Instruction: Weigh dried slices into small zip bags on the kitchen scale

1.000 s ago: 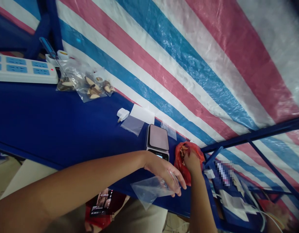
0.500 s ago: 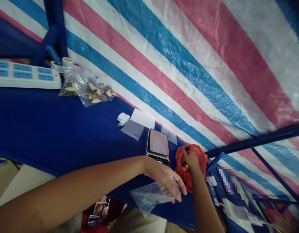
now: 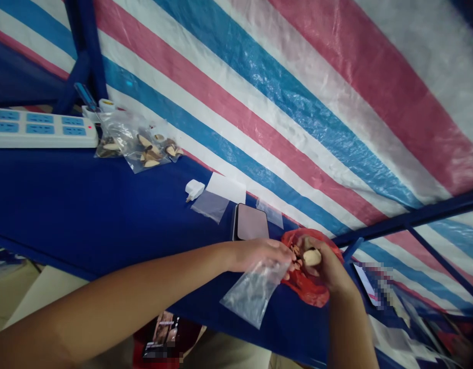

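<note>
Foremost, one clear plastic bag [image 3: 255,294], its edge pinched in the fingers of the left hand [image 3: 265,253], slanting above the blue table [image 3: 105,200]. One pale slice [image 3: 312,257], gripped in the curled fingers of the right hand [image 3: 328,261], at the mouth of a red plastic bag [image 3: 307,292] containing reddish-brown pieces [image 3: 296,259]. Adjacent: one compact scale [image 3: 252,223], partly behind the left hand. Farther left: white plug adapter [image 3: 195,189], power strip [image 3: 47,139].
</note>
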The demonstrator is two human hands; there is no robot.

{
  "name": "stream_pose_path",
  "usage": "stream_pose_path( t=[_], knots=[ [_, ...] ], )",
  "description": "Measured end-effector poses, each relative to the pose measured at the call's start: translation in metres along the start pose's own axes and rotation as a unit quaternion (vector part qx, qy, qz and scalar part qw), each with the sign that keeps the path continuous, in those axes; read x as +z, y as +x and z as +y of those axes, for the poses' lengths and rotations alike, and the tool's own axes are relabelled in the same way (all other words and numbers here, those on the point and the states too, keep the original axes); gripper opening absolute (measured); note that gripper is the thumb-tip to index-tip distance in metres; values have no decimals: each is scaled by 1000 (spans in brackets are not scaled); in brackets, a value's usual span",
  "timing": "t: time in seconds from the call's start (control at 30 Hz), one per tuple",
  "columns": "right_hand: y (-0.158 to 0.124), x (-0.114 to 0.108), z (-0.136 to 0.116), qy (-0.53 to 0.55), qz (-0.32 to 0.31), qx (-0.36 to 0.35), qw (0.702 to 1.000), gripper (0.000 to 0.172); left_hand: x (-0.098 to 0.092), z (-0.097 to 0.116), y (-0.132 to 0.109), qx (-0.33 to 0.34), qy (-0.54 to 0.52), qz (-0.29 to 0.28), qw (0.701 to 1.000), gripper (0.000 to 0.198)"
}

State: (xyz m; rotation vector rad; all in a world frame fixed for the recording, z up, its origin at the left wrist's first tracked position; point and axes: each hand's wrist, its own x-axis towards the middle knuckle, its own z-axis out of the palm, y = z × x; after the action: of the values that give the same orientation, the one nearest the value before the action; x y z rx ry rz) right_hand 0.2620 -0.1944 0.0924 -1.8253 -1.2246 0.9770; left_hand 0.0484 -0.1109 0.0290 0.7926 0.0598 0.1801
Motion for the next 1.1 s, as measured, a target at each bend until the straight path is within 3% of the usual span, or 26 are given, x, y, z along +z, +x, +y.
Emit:
stream_pose_path(
  t=[0.1,0.27,0.37,0.5,0.77,0.9,1.1],
  knots=[
    [15,14,-35,68,-64,-1,996,39,-5,5,0,23,-50,11,998,51],
    [43,25,-94,-33,-160,-70,984,39,-15,13,1,65,-59,-11,996,52],
    [50,30,-114,-99,-199,-113,968,37,-18,17,0,93,-51,-22,994,56],
    [51,38,-118,-167,-265,-149,938,30,-17,21,0,106,-16,-24,994,55],
    [35,39,-121,-243,-294,-135,914,25,-3,26,-3,70,92,-16,993,53],
    [27,36,-124,-292,-259,-173,904,25,2,31,-7,74,127,-29,989,45],
    [21,32,-125,-270,-294,-160,903,22,2,36,-9,96,132,-22,986,45]
  ],
)
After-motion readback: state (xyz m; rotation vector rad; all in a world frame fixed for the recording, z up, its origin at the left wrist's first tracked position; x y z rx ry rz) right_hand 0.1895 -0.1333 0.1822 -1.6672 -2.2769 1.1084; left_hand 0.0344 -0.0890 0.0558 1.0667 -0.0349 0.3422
